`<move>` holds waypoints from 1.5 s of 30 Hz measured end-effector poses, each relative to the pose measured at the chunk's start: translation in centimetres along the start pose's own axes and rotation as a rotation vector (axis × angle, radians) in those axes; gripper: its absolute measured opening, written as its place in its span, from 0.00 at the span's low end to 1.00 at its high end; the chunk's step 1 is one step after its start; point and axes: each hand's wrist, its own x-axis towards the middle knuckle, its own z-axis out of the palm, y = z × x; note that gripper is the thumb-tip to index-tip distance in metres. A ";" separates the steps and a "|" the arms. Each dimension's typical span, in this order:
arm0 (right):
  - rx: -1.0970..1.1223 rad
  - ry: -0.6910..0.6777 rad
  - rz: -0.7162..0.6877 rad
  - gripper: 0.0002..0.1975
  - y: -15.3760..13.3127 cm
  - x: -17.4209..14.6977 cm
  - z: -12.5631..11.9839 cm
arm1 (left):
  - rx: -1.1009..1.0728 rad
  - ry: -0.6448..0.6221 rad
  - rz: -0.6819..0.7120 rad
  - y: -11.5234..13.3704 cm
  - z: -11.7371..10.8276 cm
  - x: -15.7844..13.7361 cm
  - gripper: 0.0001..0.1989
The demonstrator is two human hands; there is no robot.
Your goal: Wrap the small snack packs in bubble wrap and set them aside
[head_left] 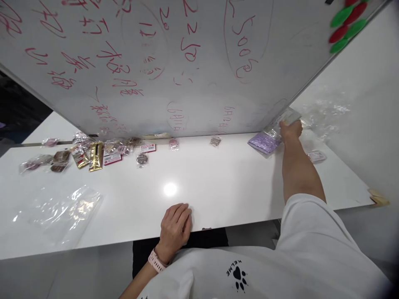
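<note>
My left hand (pixel 176 226) rests palm down near the front edge of the white table (pixel 193 182), its fingers loosely bent and nothing held. At the right, my right hand (pixel 291 129) is stretched out with its fingers closed on a clear plastic packet (pixel 291 115) beside the lower end of the whiteboard. Part of that packet is hidden by the hand. Just left of it lies a purple packet (pixel 264 142) with a shiny surface. A small wrapped item (pixel 316 156) lies to the right of my forearm.
A whiteboard (pixel 205 95) with red writing stands along the table's back. Crumpled clear plastic (pixel 327 112) sits behind my right hand. Several small wrapped items, including a gold sachet (pixel 96 156), line the back left. A large clear bag (pixel 71 211) lies flat at the front left.
</note>
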 end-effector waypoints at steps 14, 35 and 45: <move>0.368 -0.171 -0.496 0.21 -4.7 -27.1 -3.8 | -0.064 -0.026 -0.118 -0.1 -0.9 -0.2 0.10; 0.201 -0.653 -0.690 0.26 -9.3 -40.9 -7.1 | 0.033 -0.314 -0.322 -0.7 -2.3 -4.2 0.40; 1.187 -0.797 0.033 0.09 -11.0 -39.7 -7.7 | -0.018 -0.253 -0.436 -3.7 -6.0 -2.1 0.31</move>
